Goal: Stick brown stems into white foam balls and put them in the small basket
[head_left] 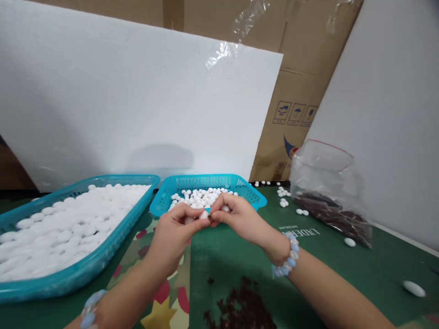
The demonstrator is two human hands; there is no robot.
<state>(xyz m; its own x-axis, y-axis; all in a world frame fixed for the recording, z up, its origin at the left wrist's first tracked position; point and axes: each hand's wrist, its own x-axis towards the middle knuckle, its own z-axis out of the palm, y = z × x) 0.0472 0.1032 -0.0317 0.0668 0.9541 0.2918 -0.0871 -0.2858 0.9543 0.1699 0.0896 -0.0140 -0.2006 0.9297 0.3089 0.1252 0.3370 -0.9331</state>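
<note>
My left hand (180, 224) is closed, thumb and index finger pinching a small white oval piece (204, 214). Another white piece partly shows under its fingers. My right hand (238, 215) meets it from the right, fingertips pressed together at that piece's end. A second white oval piece (225, 208) shows within the right hand's curled fingers. Something small and dark appears at the right fingertips, too small to name. Just behind both hands stands a shallow turquoise basket (258, 200) with many white pieces. Loose dark brown bits (243, 307) lie on the green surface below.
A larger turquoise tray (113, 249) full of white ovals stands at left. At right, a clear plastic bag (322, 169) holds dark brown bits. Loose white pieces (414, 288) lie around it. A white board (144, 100) and cardboard (302, 59) rise behind.
</note>
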